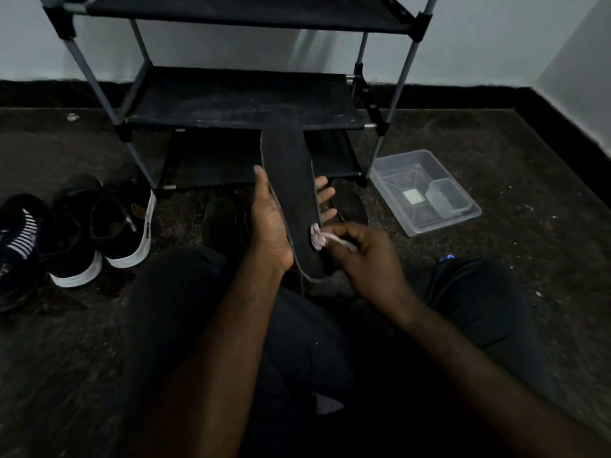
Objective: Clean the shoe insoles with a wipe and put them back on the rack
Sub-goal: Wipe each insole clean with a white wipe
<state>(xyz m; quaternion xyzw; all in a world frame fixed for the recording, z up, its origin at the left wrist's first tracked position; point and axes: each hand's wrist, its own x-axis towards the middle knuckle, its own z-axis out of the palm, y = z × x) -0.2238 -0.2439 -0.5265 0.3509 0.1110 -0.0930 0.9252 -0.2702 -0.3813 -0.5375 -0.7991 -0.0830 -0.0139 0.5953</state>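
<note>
Insoles number two, both flat, black and elongated. The held insole (pixel 287 180) tilts up before the rack (pixel 231 94), with the left hand (pixel 269 223) fingers (pixel 325 193) curled round its edges. The second insole (pixel 348 203) lies on the floor (pixel 529 193) by the rack's right leg. The right hand (pixel 367 259) pinches one crumpled pale wipe (pixel 316 238) against the held insole.

Dim room — pale walls (pixel 496 34) meet a dark speckled floor (pixel 529 193) along a black skirting (pixel 463 97).

Person, seated: black trousers (pixel 172 309); forearms (pixel 228 332) bare to frame edge; left hand (pixel 269 226) and right hand (pixel 370 259) bare.
</note>
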